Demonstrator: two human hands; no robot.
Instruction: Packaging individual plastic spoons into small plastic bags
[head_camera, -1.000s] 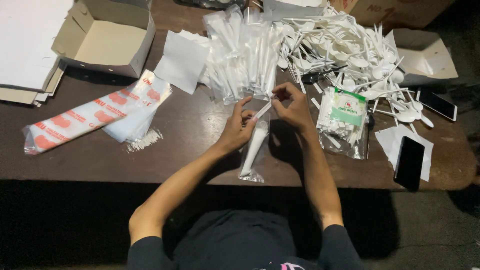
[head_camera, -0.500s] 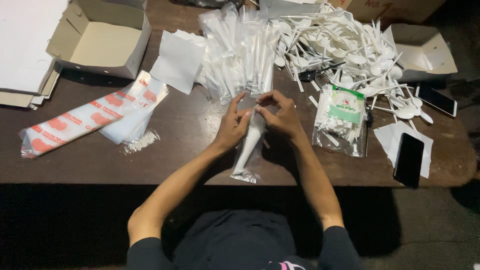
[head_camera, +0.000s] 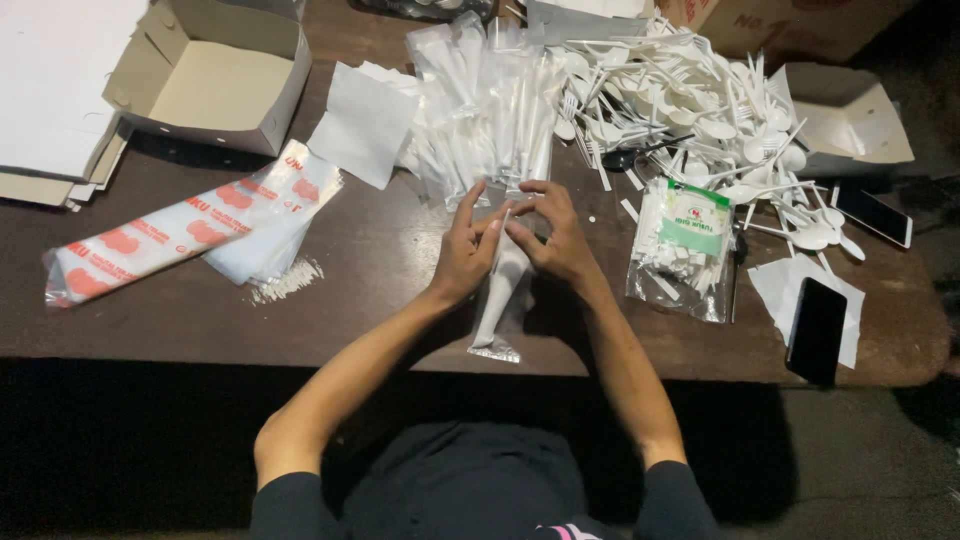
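A dark wooden table (head_camera: 380, 260) fills the view under dim light. At its near middle lies a narrow clear sleeve (head_camera: 503, 300) with white cutlery inside, its bottom end at the table edge. The left hand (head_camera: 462, 250) and right hand (head_camera: 558, 240) both pinch its top, fingertips closed on the plastic. Holding the mouth flat and taut would likely keep the contents straight. Just beyond lies a stack of filled sleeves (head_camera: 490, 100), then loose white spoons and forks (head_camera: 700, 110). A black phone (head_camera: 817, 330) rests far right, an open cardboard box (head_camera: 215, 80) far left.
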